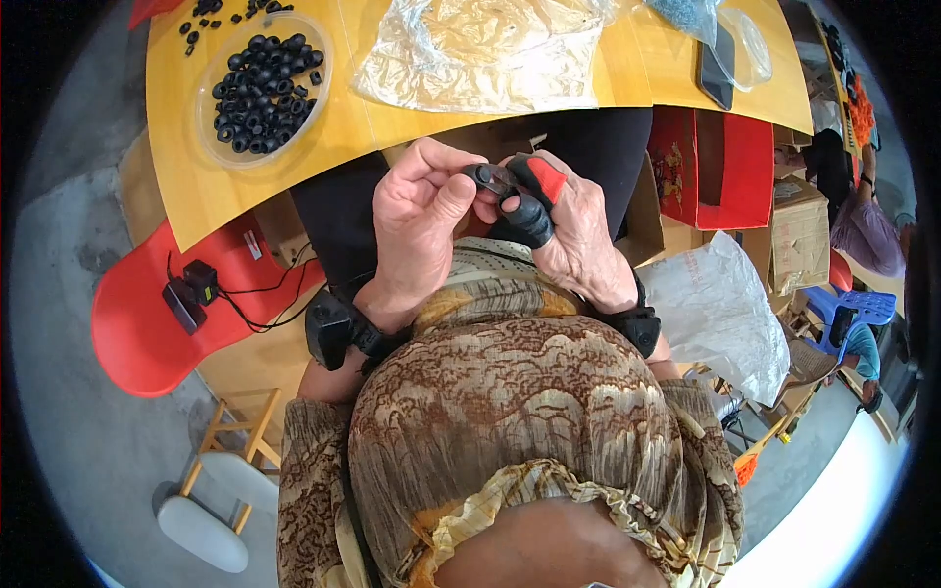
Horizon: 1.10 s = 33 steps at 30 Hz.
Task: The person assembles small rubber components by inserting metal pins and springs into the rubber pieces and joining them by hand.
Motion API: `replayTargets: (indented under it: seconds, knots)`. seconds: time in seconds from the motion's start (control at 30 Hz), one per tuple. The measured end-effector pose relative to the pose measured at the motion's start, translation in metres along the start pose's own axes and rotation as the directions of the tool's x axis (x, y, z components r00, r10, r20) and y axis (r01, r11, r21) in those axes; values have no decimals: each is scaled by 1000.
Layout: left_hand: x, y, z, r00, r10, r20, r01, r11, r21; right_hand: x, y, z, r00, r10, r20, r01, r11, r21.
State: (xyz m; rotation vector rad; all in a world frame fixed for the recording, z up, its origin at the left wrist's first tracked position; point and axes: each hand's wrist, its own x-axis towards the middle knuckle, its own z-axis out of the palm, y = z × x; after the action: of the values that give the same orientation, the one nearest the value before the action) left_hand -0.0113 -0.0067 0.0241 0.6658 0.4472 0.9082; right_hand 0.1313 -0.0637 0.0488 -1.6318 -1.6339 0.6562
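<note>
My left hand [420,230] is closed, with thumb and fingers pinching a small black cylindrical part [482,174] just off the table's front edge. Facing it, my right hand [578,230] is closed too, its black and red-black covered fingertips bent around the other side of the part. A small translucent piece shows between the fingers, and its exact form is hidden. Beyond my left hand, a clear round tub [203,122] on the yellow table [353,127] holds several black hollow parts [263,93] like the one I hold.
A clear plastic bag [480,54] lies on the table, with a phone [718,69] at its right. Loose black parts [191,37] lie beyond the tub. A red chair [147,333] with a black device and cables stands at left. At right are a red box [735,171] and cardboard cartons [799,235].
</note>
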Motion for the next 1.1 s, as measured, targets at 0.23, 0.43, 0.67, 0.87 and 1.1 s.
replayTargets:
  seconds: [0.23,0.43,0.67,0.87,1.1]
  knots:
    - [-6,2,-3,994,104,42,-112,958,265,-1,-12,-3,994,46,100,-28,985,-172]
    - [-7,6,0,988,138,63,-152,912,382,-7,-2,8,999,18,27,-18,1000,1]
    - [-6,12,-2,998,59,-38,-48,965,256,-5,-1,-6,995,94,12,-94,996,7]
    - [-7,10,3,999,-26,-26,31,973,227,-6,-6,-7,996,51,78,-55,997,56]
    - [-8,10,4,999,54,-7,-45,896,441,-8,-8,-10,994,60,90,-56,997,-45]
